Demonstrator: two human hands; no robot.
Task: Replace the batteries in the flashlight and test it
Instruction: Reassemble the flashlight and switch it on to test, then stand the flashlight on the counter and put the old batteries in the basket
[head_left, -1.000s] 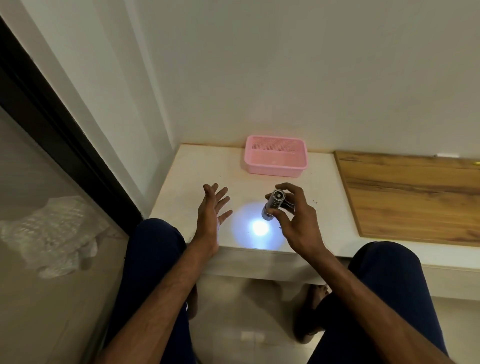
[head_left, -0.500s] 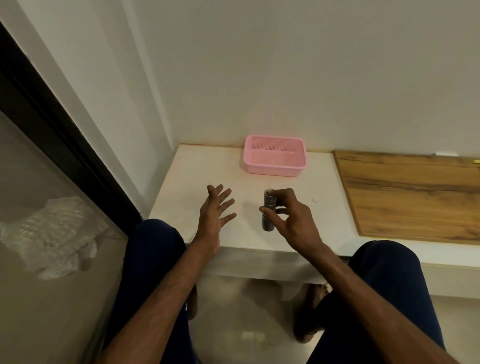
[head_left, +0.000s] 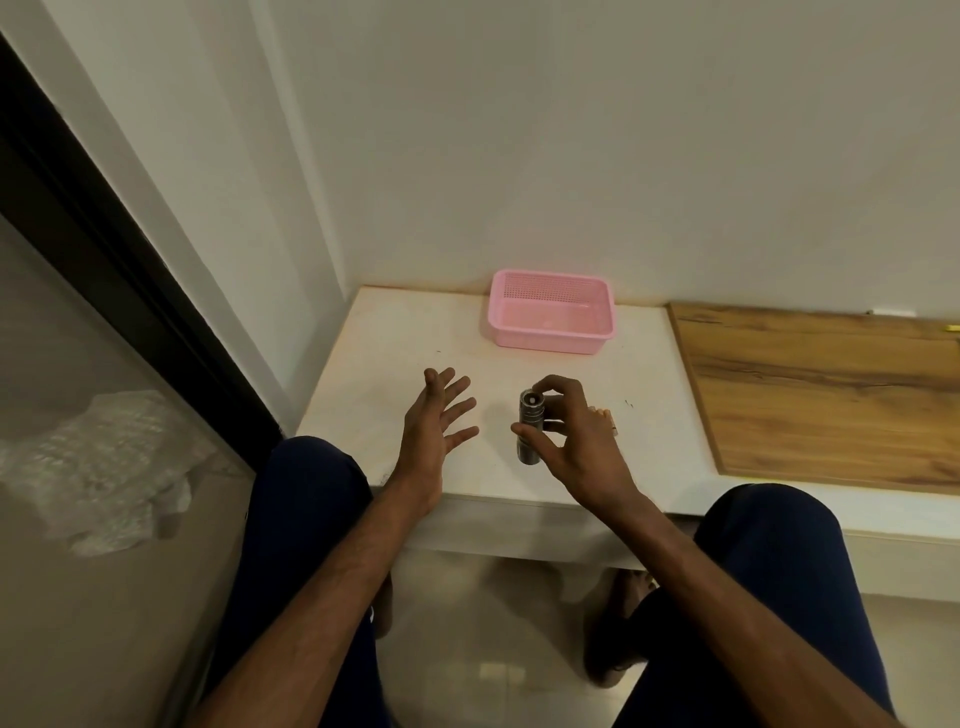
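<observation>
One long white ledge (head_left: 395, 364) runs across in front of your knees, with a wooden board (head_left: 831, 395) lying on its right part and a pink basket (head_left: 550, 345) at the back by the wall. Your left hand (head_left: 431, 421) hovers over the ledge, fingers spread, holding nothing. Near it, your right hand (head_left: 576, 441) pinches the flashlight (head_left: 531, 415) between thumb and fingers, roughly upright, in front of the basket.

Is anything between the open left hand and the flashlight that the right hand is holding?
Nothing visible. Only bare tabletop separates the left hand from the flashlight, which the right hand grips. The pink basket sits farther back, out of the way.
</observation>
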